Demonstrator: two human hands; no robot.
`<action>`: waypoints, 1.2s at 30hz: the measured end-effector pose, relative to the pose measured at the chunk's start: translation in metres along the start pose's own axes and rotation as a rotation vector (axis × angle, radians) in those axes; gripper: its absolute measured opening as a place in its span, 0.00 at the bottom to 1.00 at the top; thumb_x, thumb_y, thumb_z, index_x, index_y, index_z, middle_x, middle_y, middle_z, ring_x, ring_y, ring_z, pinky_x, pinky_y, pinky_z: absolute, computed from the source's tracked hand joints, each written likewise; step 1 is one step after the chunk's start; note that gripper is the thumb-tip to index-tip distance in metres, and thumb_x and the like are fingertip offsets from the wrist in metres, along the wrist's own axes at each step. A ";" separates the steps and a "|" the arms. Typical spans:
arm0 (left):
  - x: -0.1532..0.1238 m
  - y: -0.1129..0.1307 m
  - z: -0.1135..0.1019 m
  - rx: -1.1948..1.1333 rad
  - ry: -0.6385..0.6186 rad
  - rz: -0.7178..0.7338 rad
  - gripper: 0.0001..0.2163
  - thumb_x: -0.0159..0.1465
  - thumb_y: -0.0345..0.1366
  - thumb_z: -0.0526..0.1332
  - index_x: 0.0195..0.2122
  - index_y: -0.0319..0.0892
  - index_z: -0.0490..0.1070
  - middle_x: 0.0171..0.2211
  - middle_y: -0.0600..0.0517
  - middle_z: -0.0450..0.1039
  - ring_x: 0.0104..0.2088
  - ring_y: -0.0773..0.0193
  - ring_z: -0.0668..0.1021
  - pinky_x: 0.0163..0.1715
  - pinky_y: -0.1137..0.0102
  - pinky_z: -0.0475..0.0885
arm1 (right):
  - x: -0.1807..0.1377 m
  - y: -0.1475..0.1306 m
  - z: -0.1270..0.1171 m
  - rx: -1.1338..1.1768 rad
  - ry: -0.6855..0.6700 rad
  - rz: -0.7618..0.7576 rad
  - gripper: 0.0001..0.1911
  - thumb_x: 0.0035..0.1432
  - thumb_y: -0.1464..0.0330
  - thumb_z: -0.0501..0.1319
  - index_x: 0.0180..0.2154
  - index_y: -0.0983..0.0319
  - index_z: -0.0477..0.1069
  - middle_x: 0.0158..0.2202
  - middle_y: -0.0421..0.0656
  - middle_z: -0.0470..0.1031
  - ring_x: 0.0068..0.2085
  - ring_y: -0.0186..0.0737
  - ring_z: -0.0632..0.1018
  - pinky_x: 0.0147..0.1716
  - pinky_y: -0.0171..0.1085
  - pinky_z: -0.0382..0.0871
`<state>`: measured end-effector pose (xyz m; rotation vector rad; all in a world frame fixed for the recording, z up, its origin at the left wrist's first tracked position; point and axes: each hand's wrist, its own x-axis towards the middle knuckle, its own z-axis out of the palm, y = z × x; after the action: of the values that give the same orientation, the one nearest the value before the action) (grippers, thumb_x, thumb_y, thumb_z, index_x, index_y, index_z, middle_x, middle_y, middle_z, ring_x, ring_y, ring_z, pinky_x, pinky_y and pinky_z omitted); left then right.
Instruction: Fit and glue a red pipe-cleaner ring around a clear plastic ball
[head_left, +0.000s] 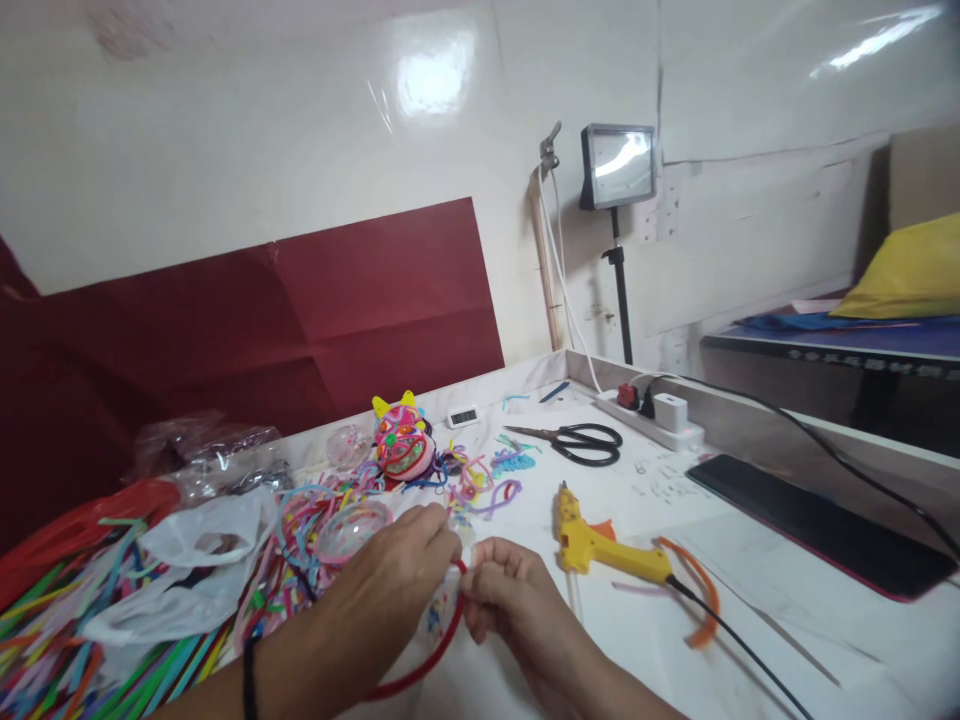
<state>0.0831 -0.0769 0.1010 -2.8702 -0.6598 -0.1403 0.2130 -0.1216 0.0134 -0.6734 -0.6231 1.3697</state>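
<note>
Both my hands meet low in the middle of the view, over the white table (750, 560). My left hand (397, 580) pinches one end of a red pipe cleaner (424, 665), which curves down and left below my wrists. My right hand (510, 595) is closed on the same red strand right beside it. A small clear piece with coloured specks (435, 610) shows between the two hands; I cannot tell which hand holds it. A clear plastic half-ball (352, 530) lies just beyond my left hand.
A yellow glue gun (600, 545) with a black cord lies right of my hands, an orange strip (701, 590) beside it. Black scissors (585, 442), a power strip (660, 415), a colourful mask figure (403, 445), piled pipe cleaners (90, 640) and a dark tablet (817, 525) surround them.
</note>
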 end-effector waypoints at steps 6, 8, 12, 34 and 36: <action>0.000 0.003 -0.001 0.012 0.013 -0.005 0.14 0.57 0.17 0.47 0.31 0.41 0.66 0.32 0.49 0.68 0.32 0.60 0.70 0.31 0.67 0.65 | 0.000 0.000 0.000 0.006 0.006 0.002 0.05 0.35 0.72 0.62 0.20 0.62 0.66 0.11 0.36 0.68 0.14 0.27 0.65 0.15 0.28 0.55; 0.000 0.005 -0.002 0.008 -0.017 -0.028 0.14 0.58 0.17 0.47 0.32 0.41 0.67 0.33 0.48 0.69 0.33 0.59 0.71 0.32 0.66 0.66 | -0.001 0.000 0.000 0.011 0.002 0.002 0.05 0.35 0.73 0.62 0.21 0.62 0.66 0.12 0.36 0.69 0.14 0.28 0.65 0.16 0.28 0.56; -0.002 0.006 -0.003 0.021 -0.010 -0.013 0.13 0.59 0.18 0.48 0.32 0.41 0.67 0.34 0.48 0.70 0.34 0.59 0.71 0.33 0.66 0.67 | -0.001 0.000 -0.001 0.008 0.000 0.002 0.05 0.35 0.72 0.62 0.21 0.62 0.66 0.12 0.36 0.69 0.14 0.28 0.66 0.16 0.28 0.57; -0.009 0.001 -0.001 -0.141 0.098 0.018 0.11 0.65 0.24 0.51 0.38 0.41 0.72 0.34 0.48 0.74 0.35 0.59 0.76 0.35 0.65 0.73 | 0.003 -0.002 -0.003 0.058 0.012 0.003 0.07 0.35 0.71 0.64 0.20 0.63 0.67 0.11 0.37 0.69 0.14 0.27 0.66 0.16 0.27 0.57; -0.013 -0.002 -0.001 -0.101 0.172 0.045 0.10 0.65 0.25 0.52 0.37 0.41 0.72 0.33 0.50 0.75 0.33 0.60 0.77 0.34 0.67 0.73 | 0.003 -0.002 -0.003 0.061 0.014 0.000 0.07 0.35 0.71 0.64 0.20 0.63 0.67 0.12 0.37 0.69 0.14 0.27 0.67 0.16 0.27 0.57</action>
<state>0.0707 -0.0808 0.1010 -2.9225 -0.5699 -0.4198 0.2171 -0.1194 0.0132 -0.6342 -0.5680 1.3776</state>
